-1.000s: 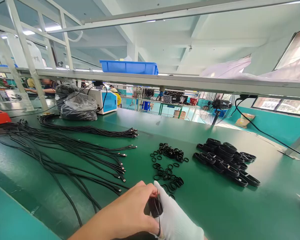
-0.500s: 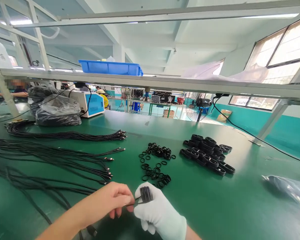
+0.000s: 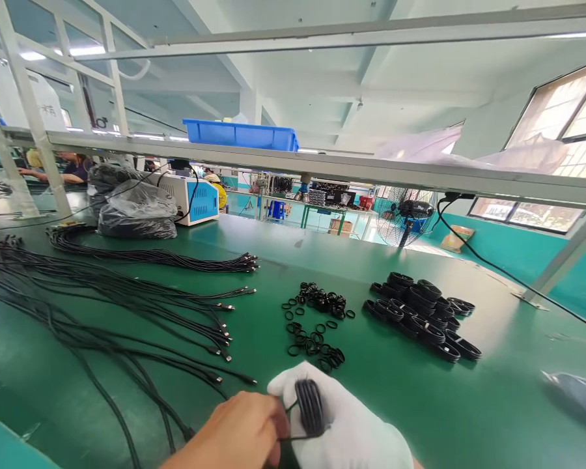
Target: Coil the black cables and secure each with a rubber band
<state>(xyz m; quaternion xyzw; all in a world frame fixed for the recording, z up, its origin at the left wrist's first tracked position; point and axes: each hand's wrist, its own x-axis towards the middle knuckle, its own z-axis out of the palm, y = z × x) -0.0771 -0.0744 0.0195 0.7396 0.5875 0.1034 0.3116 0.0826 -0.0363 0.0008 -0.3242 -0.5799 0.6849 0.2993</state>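
Holding the coiled black cable [image 3: 310,408] at the bottom centre of the frame, my gloved right hand [image 3: 344,423] has its fingers wrapped round the coil. My bare left hand [image 3: 249,423], slightly blurred, has its fingers curled closed on a strand running from it. Just above, small black rings [image 3: 333,303] lie scattered on the green worktop [image 3: 395,410]. Uncoiled cables [image 3: 209,262] stretch across the left; finished-looking coils [image 3: 422,303] sit stacked right of centre.

Hands [image 3: 354,426] on coiled cable [image 3: 310,407], black rings [image 3: 328,303] nearby
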